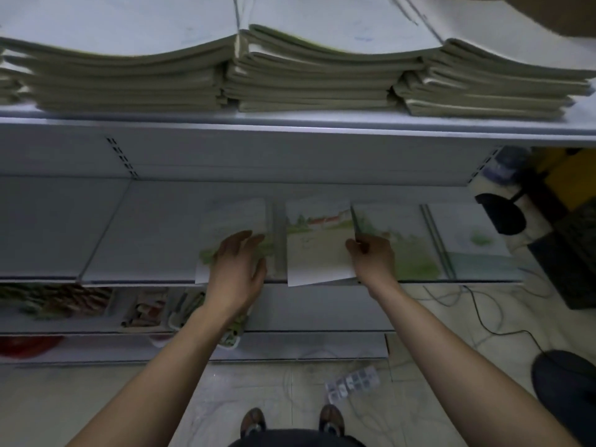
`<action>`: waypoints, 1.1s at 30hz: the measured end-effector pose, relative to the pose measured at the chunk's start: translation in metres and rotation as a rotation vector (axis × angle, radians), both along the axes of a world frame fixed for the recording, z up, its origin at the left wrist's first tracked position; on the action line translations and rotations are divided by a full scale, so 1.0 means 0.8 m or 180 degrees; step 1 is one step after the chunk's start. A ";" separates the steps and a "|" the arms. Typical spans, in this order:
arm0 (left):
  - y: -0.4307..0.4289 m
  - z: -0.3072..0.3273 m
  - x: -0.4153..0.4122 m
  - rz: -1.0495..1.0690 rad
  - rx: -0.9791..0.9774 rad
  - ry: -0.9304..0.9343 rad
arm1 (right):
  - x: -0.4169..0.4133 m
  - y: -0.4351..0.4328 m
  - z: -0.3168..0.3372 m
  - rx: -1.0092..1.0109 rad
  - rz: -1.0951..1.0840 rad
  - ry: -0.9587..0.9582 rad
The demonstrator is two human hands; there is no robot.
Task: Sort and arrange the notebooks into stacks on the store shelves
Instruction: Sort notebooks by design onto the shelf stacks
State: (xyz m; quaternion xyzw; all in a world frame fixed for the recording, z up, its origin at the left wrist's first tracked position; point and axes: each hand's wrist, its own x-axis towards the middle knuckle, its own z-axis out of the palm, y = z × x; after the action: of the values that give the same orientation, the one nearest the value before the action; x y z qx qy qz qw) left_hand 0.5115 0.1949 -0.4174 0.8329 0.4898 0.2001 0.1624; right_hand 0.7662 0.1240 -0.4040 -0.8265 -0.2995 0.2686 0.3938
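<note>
At six o'clock, brown shoes (254, 421) stand on the pale tiled floor (274, 382). Ahead, the left hand (238, 266) rests with loose fingers on a pale notebook with a green watercolour cover (232, 221) at eleven o'clock. The right hand (371, 258) pinches the edge of a red-roofed landscape notebook (314, 253) at twelve, which overhangs the white metal middle shelf (145, 230) and is not yet squared. Two more green-washed notebooks (409, 240) lie toward one o'clock. Farther up, tall grey-green notebook stacks (306, 79) fill the white upper shelf (290, 125) — that tier looks done, this row barely begun.
</note>
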 end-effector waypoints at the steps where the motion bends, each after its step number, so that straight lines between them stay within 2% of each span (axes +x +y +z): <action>1: 0.002 -0.006 0.000 0.0031 -0.0027 0.0260 | 0.001 0.004 -0.002 -0.0123 0.0055 -0.0138; 4: 0.004 -0.016 0.000 0.0085 -0.0093 0.0681 | 0.001 0.009 -0.004 -0.0348 0.0250 -0.0747; 7: 0.004 -0.017 0.001 0.0092 -0.0060 0.0850 | 0.003 0.007 -0.001 -0.0590 0.0392 -0.1482; 10: 0.008 -0.015 0.000 0.0077 -0.0082 0.0924 | 0.005 0.005 0.001 -0.0802 0.0484 -0.1773; 14: 0.012 -0.011 -0.004 0.0029 -0.0148 0.0868 | 0.007 0.001 -0.005 -0.0521 0.0652 -0.1824; 18: 0.008 -0.001 -0.034 0.0254 -0.0080 0.0620 | -0.014 0.016 0.008 0.0133 0.1379 -0.1917; 21: 0.007 0.014 -0.084 0.0618 -0.0004 0.0629 | -0.054 0.048 0.028 0.0379 0.2089 -0.1910; 26: 0.001 0.044 -0.217 0.1323 0.0161 0.0866 | -0.168 0.101 0.052 0.0399 0.3225 -0.1990; 33: -0.003 0.065 -0.438 0.2213 0.0158 0.0997 | -0.399 0.164 0.066 0.0724 0.3909 -0.1971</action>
State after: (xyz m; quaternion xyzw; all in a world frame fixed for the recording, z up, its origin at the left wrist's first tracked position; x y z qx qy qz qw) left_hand 0.1609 0.1928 -0.3653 0.6412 0.7570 0.1254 -0.0122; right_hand 0.4470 0.2551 -0.3511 -0.4996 -0.8375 0.1616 0.1512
